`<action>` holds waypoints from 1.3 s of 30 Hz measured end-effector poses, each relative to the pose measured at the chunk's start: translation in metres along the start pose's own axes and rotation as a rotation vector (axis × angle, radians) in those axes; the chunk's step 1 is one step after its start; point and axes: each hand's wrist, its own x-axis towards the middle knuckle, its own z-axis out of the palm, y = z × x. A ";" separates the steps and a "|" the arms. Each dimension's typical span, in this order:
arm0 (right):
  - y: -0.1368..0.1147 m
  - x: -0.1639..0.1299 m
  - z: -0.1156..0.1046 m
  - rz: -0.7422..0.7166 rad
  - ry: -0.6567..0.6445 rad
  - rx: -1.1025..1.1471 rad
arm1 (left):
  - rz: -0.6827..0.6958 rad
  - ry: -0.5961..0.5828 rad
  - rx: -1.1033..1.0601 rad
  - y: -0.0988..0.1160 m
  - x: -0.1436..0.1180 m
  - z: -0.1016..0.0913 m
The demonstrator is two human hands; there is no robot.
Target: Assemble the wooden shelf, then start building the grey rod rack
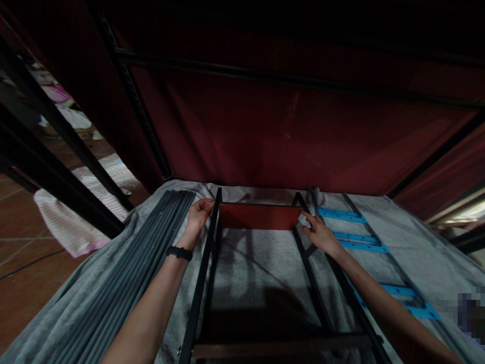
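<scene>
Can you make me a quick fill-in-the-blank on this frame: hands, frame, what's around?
1. The small panel fixed between the black frame rails is ____ in colour.
2. The left hand, at the frame's far left corner, has a black ____ on its wrist.
3. The bundle of grey rods lies to the ____ of the frame.
4. The strips beyond the right hand are ____ in colour.

Missing words: red; band; left; blue
</scene>
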 end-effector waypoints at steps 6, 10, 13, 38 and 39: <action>0.001 0.001 0.001 0.013 -0.018 -0.013 | -0.035 0.005 -0.024 0.000 -0.003 0.002; 0.002 0.001 0.001 0.007 -0.008 -0.018 | -0.025 0.013 -0.039 0.001 -0.001 0.004; 0.002 0.001 0.001 -0.001 -0.005 -0.016 | -0.030 0.003 -0.060 0.003 0.000 0.004; -0.002 0.000 -0.001 0.011 -0.011 0.000 | -0.086 0.027 -0.068 0.003 -0.003 0.003; -0.002 0.000 -0.001 0.009 -0.012 -0.003 | -0.086 0.026 -0.064 0.003 -0.002 0.003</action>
